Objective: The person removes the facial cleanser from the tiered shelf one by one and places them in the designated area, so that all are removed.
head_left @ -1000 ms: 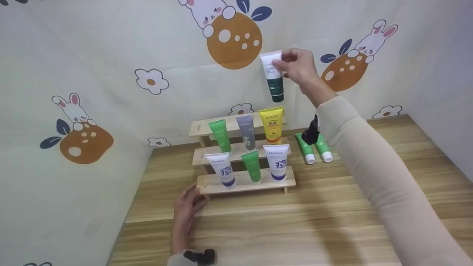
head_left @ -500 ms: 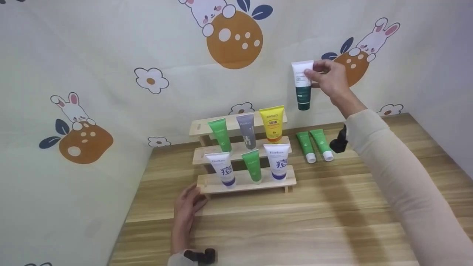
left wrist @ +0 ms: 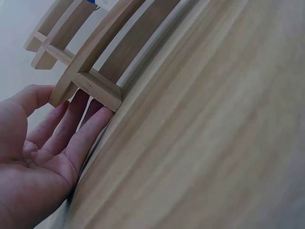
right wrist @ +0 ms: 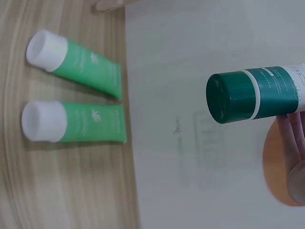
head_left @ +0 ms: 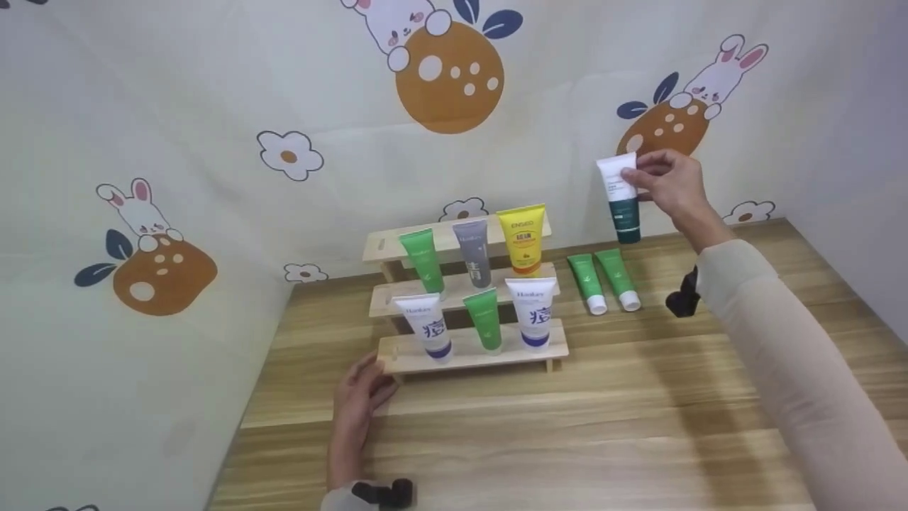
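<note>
In the head view my right hand [head_left: 672, 183] pinches a white and dark-green squeeze tube [head_left: 619, 197] near its upper end, cap down, above two green tubes with white caps. The right wrist view shows that tube's green cap [right wrist: 233, 97] close up. My left hand [head_left: 356, 404] holds the left end of the lowest step of a wooden three-step rack [head_left: 472, 358]. In the left wrist view the thumb lies on the board's end and the fingers [left wrist: 90, 136] reach under it beside the leg. Several tubes stand on the rack's lower two steps, including a yellow tube [head_left: 523, 241].
Two green tubes, the left one [head_left: 588, 282] and the right one [head_left: 617, 278], lie side by side on the wooden table [head_left: 482, 454], right of the rack. A printed curtain [head_left: 340, 206] hangs close behind the rack.
My right hand has carried the white and dark-green tube rightward from above the rack, then down to above the lying green tubes. The left hand and the rack stay put.
</note>
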Available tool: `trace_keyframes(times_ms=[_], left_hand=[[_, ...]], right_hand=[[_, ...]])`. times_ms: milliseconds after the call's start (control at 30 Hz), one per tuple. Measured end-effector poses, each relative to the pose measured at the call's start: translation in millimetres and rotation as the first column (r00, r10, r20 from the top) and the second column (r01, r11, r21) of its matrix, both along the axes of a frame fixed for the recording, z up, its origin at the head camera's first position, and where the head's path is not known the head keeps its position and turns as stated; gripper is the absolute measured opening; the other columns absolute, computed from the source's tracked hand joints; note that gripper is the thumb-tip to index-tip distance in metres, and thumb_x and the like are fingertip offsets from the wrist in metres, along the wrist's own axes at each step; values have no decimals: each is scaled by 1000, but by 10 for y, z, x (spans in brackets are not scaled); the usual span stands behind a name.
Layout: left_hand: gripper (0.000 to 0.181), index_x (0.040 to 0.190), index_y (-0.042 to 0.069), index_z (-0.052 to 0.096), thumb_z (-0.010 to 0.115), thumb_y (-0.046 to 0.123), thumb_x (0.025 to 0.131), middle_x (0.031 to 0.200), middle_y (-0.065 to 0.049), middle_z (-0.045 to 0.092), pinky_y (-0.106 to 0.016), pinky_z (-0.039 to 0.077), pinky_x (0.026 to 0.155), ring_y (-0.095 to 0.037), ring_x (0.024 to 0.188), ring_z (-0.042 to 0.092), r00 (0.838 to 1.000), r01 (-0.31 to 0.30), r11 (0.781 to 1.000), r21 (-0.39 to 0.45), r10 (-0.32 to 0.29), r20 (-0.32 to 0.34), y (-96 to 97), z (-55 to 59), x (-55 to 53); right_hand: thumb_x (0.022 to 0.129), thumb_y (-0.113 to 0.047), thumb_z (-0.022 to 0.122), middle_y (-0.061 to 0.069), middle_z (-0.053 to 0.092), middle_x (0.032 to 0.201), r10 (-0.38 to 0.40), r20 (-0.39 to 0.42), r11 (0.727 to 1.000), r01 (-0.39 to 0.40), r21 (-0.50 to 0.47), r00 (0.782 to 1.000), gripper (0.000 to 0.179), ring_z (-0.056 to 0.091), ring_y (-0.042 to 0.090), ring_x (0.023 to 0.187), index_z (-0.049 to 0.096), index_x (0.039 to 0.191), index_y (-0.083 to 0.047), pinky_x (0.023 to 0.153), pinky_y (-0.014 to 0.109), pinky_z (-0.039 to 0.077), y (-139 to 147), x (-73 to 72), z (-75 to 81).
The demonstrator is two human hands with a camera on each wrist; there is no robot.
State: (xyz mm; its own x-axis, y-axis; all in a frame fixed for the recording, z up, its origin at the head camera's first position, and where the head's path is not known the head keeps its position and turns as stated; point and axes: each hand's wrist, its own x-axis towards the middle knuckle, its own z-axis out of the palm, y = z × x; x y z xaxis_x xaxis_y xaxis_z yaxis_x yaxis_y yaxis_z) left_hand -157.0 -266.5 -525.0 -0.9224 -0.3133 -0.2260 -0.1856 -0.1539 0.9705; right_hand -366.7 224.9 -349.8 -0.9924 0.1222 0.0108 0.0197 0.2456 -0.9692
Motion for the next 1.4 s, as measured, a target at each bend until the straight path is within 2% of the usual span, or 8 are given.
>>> trace_keyframes(times_ms=[200,333,500,733,967,1167,1400], left_hand=[[50,145,-1,46,60,19,100,117,-11,65,-34,63,92,-17,97,69,1000,-2,1000,3,2,-4,13,-3,0],[52,145,-1,46,61,19,100,115,-10,68,-34,63,92,-17,97,70,1000,2,1000,11,-2,-6,22,-5,-5],[51,144,-2,47,62,18,99,114,-11,68,-34,64,90,-18,96,70,1000,2,1000,20,-2,-16,26,-2,-7],[50,143,-5,47,61,17,100,110,-6,69,-33,64,88,-15,93,70,999,16,1000,10,-15,-36,31,-6,-17],[50,143,-4,48,61,17,100,107,-8,71,-33,64,88,-18,94,71,1000,16,1000,13,-16,-26,43,-1,-39],[50,143,-2,49,62,19,100,111,-9,70,-34,64,90,-18,96,71,1000,8,1000,11,-8,-8,45,-7,-34],[49,143,-2,48,62,18,100,112,-9,69,-35,64,91,-18,96,70,1000,-1,1000,15,1,-4,7,-6,8]], right_hand=[[84,-45,76,1,63,124,-13,26,1000,13,20,1000,52,61,18,111,58,124,-17,82,17,61,148,7,-178],[83,-48,76,1,64,123,-24,44,1000,23,20,999,55,62,17,109,58,125,-16,79,15,60,228,8,-301],[81,-51,76,-3,63,119,-44,107,999,45,-13,993,60,63,13,105,58,127,-18,90,20,60,303,4,-477],[83,-52,75,-5,64,117,-60,159,997,68,-44,985,63,64,10,103,55,132,-18,90,18,58,368,-2,-690],[80,-55,75,-1,56,126,-78,259,991,102,-84,963,82,56,21,122,48,146,-14,117,38,46,443,-4,-848],[83,-53,74,-1,52,126,-109,332,987,141,-72,937,82,53,24,127,46,149,-14,118,37,44,490,1,-1020],[86,-51,72,10,44,150,-92,380,987,134,-85,920,82,46,25,134,42,152,-12,120,35,42,453,2,-1182]])
